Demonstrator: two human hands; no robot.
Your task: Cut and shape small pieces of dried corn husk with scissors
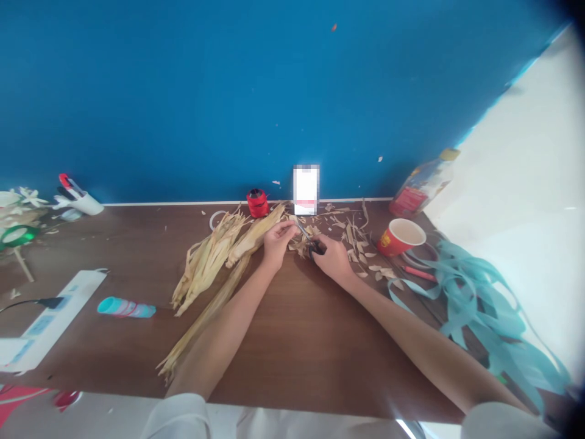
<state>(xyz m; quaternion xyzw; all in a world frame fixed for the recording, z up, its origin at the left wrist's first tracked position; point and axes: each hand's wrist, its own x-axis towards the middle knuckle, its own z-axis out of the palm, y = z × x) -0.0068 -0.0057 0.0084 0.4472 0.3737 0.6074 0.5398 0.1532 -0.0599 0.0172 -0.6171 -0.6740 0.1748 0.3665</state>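
Observation:
My left hand [276,241] is closed in a pinch on a small pale piece that looks like dried corn husk, mostly hidden by the fingertips. In my right hand [334,257] is a pair of scissors [303,230], its dark handles in the fingers and its metal blades angled toward the left fingertips. Bundles of dried corn husk [211,259] lie left of my left hand, with a long thin strand reaching down along the forearm. Cut husk pieces [359,241] are scattered under and right of the hands.
A lit phone [306,190] leans against the blue wall beyond the hands, beside a red roll [258,203]. To the right are a paper cup [402,236], a bottle [423,186] and teal ribbon [475,292]. Leftward lie a power strip [57,317] and a blue tube [127,308].

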